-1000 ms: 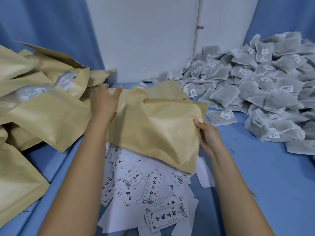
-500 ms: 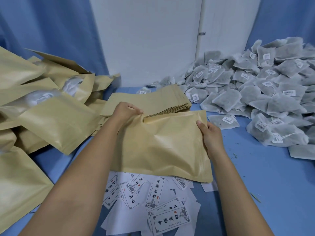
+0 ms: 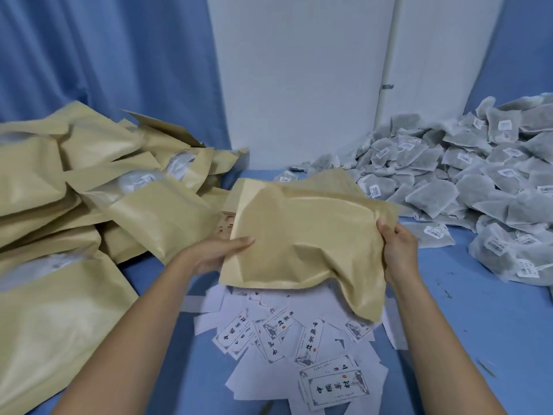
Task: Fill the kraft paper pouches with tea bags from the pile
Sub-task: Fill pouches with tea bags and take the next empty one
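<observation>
I hold one kraft paper pouch (image 3: 305, 235) lifted above the blue table, its flat face toward me and slightly creased. My left hand (image 3: 221, 253) grips its left edge, thumb on top. My right hand (image 3: 396, 250) grips the right edge near the top corner. Behind the pouch lies a flat stack of empty pouches (image 3: 338, 181), mostly hidden. The pile of grey-white tea bags (image 3: 466, 181) with small labels fills the right side.
Filled kraft pouches (image 3: 89, 205) are heaped on the left. Loose printed paper labels (image 3: 299, 339) are scattered on the blue table (image 3: 478, 324) below the pouch. A white wall panel and blue curtains stand behind.
The pouch has come up off the table and turned slightly. My left hand moved from its top left corner down to its left edge; my right hand keeps its grip on the right edge.
</observation>
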Motion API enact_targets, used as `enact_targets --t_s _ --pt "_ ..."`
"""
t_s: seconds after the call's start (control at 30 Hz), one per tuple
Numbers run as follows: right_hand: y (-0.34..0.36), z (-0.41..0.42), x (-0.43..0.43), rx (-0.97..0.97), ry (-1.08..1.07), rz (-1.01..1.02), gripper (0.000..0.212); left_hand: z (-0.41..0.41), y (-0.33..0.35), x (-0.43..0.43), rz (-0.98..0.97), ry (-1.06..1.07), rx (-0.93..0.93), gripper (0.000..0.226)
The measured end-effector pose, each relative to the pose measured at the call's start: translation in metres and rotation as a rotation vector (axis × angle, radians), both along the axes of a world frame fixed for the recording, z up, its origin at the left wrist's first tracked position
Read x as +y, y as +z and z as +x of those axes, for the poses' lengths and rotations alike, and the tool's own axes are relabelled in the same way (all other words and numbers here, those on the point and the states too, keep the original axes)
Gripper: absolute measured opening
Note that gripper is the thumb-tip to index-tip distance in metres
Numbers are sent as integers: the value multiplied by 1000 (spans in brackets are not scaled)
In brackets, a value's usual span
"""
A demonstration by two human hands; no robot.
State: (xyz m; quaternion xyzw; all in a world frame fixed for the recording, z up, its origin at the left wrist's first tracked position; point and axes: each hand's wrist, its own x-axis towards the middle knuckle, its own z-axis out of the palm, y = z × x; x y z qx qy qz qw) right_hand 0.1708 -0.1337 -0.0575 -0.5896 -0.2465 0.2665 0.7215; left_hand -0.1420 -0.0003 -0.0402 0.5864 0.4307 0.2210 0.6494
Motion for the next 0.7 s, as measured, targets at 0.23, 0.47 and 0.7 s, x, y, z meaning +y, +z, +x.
enact_targets --t_s 0.23,0.47,0.7 --pt "40 -98 62 -495 174 -62 27 -82 59 7 256 367 -105 18" --pt "76 -195 119 -268 243 -7 22 -205 95 -3 144 447 -368 23" --pt "130 -330 176 268 489 49 26 -265 142 9 209 737 -1149 28"
